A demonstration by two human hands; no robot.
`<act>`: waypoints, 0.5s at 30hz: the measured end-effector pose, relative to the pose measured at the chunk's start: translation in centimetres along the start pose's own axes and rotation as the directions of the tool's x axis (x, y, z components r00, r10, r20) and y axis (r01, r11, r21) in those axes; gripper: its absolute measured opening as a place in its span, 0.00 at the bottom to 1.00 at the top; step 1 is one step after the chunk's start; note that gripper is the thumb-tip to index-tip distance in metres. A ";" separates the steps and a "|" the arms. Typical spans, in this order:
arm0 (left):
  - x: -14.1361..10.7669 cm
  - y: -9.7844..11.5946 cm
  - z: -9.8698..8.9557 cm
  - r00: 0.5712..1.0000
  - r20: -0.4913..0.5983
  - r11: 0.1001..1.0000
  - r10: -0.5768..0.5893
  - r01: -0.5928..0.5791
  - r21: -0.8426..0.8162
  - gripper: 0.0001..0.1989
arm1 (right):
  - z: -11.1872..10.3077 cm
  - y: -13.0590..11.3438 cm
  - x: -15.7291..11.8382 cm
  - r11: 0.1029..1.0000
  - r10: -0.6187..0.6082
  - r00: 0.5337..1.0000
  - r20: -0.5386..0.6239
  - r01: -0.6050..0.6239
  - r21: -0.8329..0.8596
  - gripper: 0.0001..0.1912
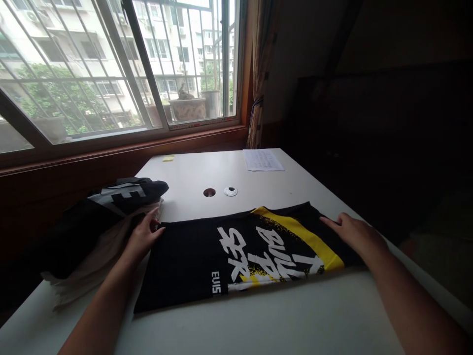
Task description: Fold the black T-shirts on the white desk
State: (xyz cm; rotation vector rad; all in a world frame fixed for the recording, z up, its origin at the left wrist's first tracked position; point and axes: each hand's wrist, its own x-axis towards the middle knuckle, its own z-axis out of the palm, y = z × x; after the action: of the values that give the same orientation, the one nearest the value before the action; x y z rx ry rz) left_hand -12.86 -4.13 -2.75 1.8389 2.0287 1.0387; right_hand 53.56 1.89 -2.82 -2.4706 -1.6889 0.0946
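A black T-shirt [185, 256] with white lettering and a yellow band lies folded lengthwise into a long flat strip across the white table. My left hand [145, 232] is at its far left corner, thumb and fingers closed on the cloth. At the right end, my right hand [349, 230] pinches the edge near the far corner. The strip looks mostly smooth, and its near edge rests on the tabletop. Part of the printed lettering is cut off by the fold.
A heap of black and pale clothes [107, 217] sits on the table's left side, beside my left forearm. Farther back are a round hole [209, 193], a white round cover [231, 191], printed paper [263, 160] and a yellow note [168, 158]. A barred window stands behind the table [195, 172].
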 end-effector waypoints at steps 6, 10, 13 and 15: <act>-0.1 -0.1 0.0 0.999 0.026 0.998 0.040 -0.041 0.038 0.27 | 1.1 1.2 1.2 0.997 -0.063 0.998 -0.030 0.064 0.035 0.29; -0.1 0.1 0.5 0.999 0.043 0.996 0.004 -0.008 0.088 0.22 | 1.6 1.5 1.6 0.994 -0.100 0.993 -0.058 0.102 0.037 0.27; -0.1 0.2 1.2 1.000 0.020 0.992 -0.011 0.008 0.127 0.20 | 1.7 1.5 1.5 0.987 -0.156 0.981 -0.114 0.158 0.013 0.25; 0.0 0.3 1.5 1.000 -0.013 0.988 -0.011 0.013 0.151 0.17 | 1.8 1.4 1.4 0.982 -0.186 0.971 -0.150 0.187 -0.008 0.25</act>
State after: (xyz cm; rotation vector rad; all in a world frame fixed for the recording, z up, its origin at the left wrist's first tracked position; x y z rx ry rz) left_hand -11.74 -3.61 -3.71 1.8939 2.1771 0.9183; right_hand 55.11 2.86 -4.75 -2.2376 -1.8399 -0.1043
